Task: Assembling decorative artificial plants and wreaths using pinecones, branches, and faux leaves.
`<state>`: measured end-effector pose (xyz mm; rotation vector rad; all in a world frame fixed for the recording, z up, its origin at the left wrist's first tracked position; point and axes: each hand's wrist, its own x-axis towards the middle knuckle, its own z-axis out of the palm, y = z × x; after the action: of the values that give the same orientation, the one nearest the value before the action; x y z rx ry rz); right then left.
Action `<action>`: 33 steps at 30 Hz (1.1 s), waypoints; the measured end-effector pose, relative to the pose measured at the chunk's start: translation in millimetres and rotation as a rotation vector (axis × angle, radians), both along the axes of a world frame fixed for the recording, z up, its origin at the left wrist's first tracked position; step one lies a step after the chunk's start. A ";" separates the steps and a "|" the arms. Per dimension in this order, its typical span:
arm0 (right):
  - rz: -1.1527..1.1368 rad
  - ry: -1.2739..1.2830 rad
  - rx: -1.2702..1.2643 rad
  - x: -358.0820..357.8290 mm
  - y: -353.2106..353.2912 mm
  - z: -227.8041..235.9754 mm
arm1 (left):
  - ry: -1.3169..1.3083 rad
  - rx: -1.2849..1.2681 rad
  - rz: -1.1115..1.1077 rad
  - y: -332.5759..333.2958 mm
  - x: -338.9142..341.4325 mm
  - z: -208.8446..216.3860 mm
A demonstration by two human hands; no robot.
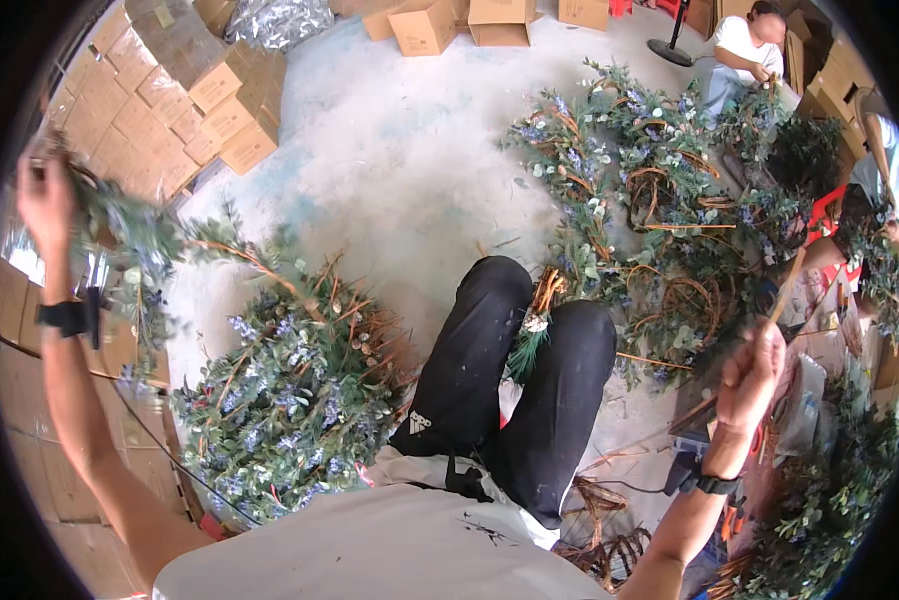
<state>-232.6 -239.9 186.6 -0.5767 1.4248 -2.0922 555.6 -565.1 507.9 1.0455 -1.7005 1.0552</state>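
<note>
My left hand (47, 205) is raised at the far left, its fingers closed on a leafy artificial garland (139, 225) with blue flowers. Motion blurs the garland, which trails toward the pile of flowered branches (279, 400) beside my left leg. On the other side my right hand (751, 375) is closed round a thin brown stick (791, 280) that points up and away. Between my knees rests a small bunch of brown twigs with green pine needles (531, 335); its lower part is hidden.
Many leafy vine wreaths (659, 190) cover the floor ahead right. Stacked cardboard boxes (139, 100) line the left; open cartons (421, 27) stand at the back. One person (744, 60) sits far right, another (884, 160) nearer. Bare vine rings (604, 530) and greenery (829, 490) lie right.
</note>
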 end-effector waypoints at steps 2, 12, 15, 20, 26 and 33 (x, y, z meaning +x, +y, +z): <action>0.094 -0.029 -0.005 17.7 -20.6 -3.0 | 0.363 0.096 -0.243 15.2 -35.9 -40.3; -0.002 0.033 0.033 1.9 -0.4 -3.0 | 0.094 0.214 0.239 15.8 -56.0 -143.1; -0.065 0.068 0.025 8.9 6.9 10.1 | 0.205 -0.061 0.048 45.5 -14.4 -56.8; -0.053 0.052 0.044 4.8 -2.2 -12.2 | 0.300 0.011 -0.152 46.2 -81.0 -125.7; 0.010 0.103 -0.063 -2.1 -9.4 8.5 | 0.595 0.066 -0.364 65.3 -102.3 -111.1; 0.051 0.160 0.054 18.4 -25.6 17.2 | 0.402 -0.069 -0.588 31.8 -172.9 -86.1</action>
<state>-214.2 -265.6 203.8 -0.7649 1.5332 -1.9990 382.7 -533.2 421.8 0.5967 -1.4864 0.4810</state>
